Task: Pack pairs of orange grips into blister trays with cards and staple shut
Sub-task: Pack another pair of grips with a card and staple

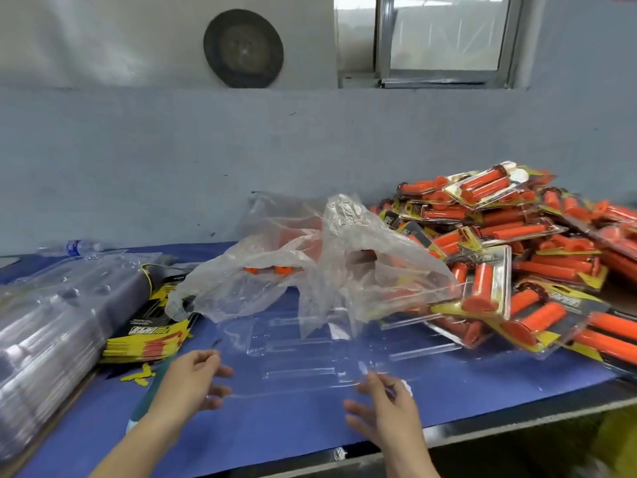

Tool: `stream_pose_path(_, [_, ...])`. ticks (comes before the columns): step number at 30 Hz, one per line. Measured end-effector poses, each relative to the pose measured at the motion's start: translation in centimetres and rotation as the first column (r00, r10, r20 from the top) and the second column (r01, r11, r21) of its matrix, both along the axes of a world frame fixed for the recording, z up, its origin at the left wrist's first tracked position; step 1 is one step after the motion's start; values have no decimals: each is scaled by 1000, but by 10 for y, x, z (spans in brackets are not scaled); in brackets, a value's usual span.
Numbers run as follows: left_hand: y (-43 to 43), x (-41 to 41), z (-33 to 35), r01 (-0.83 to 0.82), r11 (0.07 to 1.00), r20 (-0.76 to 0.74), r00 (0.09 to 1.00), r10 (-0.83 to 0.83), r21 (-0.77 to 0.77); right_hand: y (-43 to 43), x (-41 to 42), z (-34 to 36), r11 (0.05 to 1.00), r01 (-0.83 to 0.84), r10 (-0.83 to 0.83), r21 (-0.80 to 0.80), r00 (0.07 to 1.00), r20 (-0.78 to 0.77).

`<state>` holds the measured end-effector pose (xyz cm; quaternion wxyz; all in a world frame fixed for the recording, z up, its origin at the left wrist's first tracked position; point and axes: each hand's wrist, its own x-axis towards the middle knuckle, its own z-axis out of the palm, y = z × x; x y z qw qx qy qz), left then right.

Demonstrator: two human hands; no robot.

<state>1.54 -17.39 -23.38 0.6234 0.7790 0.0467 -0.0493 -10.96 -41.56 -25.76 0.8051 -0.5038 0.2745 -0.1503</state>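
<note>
Fingers of my left hand (196, 377) curl loosely at the left rim of the clear blister tray (300, 357); whether they truly pinch it I cannot tell. My right hand (382, 405) is spread, fingertips touching the tray's near right corner, gripping nothing. The tray lies open on the blue table (275, 429), no grips in it. Just left sit the cards (151, 336). Beyond, the orange grips (253, 270) wait inside a loose plastic bag (362, 243). Its edge drapes over the tray, so reaching in could snag it and drag the light tray askew.
</note>
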Motion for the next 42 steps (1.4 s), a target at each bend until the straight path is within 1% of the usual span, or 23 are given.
stream_pose_path(2, [7, 5, -4, -15, 999, -24, 1000, 16, 29, 1, -2, -2, 996, -81, 83, 48, 995, -53])
stream_pose_path(5, [17, 8, -8, -26, 997, -58, 998, 30, 67, 3, -5, -7, 980, -194, 199, 53, 974, -111])
stream_pose_path(8, [24, 4, -10, -26, 996, -79, 996, 33, 86, 3, -8, -5, 969, -240, 245, 52, 955, -165])
stream_pose_path(11, [29, 0, -10, -16, 992, -85, 996, 27, 129, 6, -13, -3, 929, -369, 365, 31, 897, -251])
stream_pose_path(13, [33, -1, -11, 20, 984, -99, 995, -2, 178, 9, -16, -2, 865, -502, 471, -18, 823, -316])
stream_pose_path(15, [37, -2, -11, 66, 967, -113, 993, -39, 247, 14, -16, 2, 788, -607, 540, -102, 761, -360])
stream_pose_path(17, [42, -3, -9, 92, 944, -125, 991, -55, 316, 20, -12, 12, 731, -652, 571, -202, 746, -341])
stream_pose_path(18, [44, -4, -7, 107, 927, -124, 990, -66, 360, 22, -9, 16, 726, -638, 572, -255, 767, -290])
stream_pose_path(19, [46, -5, -5, 120, 895, -104, 991, -83, 431, 25, -5, 21, 736, -603, 564, -306, 797, -215])
stream_pose_path(20, [48, -5, -2, 128, 841, -68, 992, -108, 526, 27, -1, 26, 753, -557, 549, -350, 825, -131])
stream_pose_path(22, [51, -8, 6, 119, 686, -2, 986, -169, 718, 29, 9, 34, 775, -458, 508, -435, 861, -3])
stream_pose_path(24, [56, -8, 13, 65, 566, 50, 982, -184, 822, 30, 18, 37, 767, -382, 480, -515, 874, 67])
stream_pose_path(26, [64, -4, 21, -23, 490, 125, 976, -176, 871, 30, 30, 37, 731, -336, 471, -593, 878, 84])
stream_pose_path(29, [79, 20, 29, -203, 387, 293, 937, -189, 899, 29, 50, 33, 618, -296, 472, -729, 881, 42])
stream_pose_path(30, [85, 31, 30, -237, 367, 327, 922, -206, 900, 29, 54, 35, 587, -291, 474, -756, 880, 30])
stream_pose_path(31, [92, 46, 29, -242, 333, 327, 917, -228, 911, 29, 61, 35, 568, -291, 482, -770, 876, 24])
stream_pose_path(32, [97, 62, 25, -219, 279, 291, 923, -252, 935, 29, 68, 34, 561, -291, 486, -775, 874, 24])
stream_pose_path(35, [107, 103, 7, -110, 50, 121, 923, -364, 993, 27, 86, 32, 532, -263, 471, -805, 882, 23])
stream_pose_path(36, [108, 114, 2, -103, -10, 91, 915, -392, 995, 27, 91, 31, 499, -255, 465, -828, 885, 7])
stream_pose_path(37, [110, 122, -3, -92, -47, 65, 909, -412, 995, 26, 95, 29, 453, -251, 459, -856, 888, -17])
stream_pose_path(39, [112, 132, -11, -58, -88, 15, 903, -429, 994, 22, 98, 24, 339, -255, 448, -905, 890, -83])
stream_pose_path(40, [114, 133, -12, -46, -123, -11, 903, -430, 991, 19, 99, 22, 282, -261, 440, -923, 890, -117])
stream_pose_path(42, [116, 134, -14, -95, -230, -17, 896, -444, 968, 15, 102, 19, 196, -279, 422, -940, 889, -176])
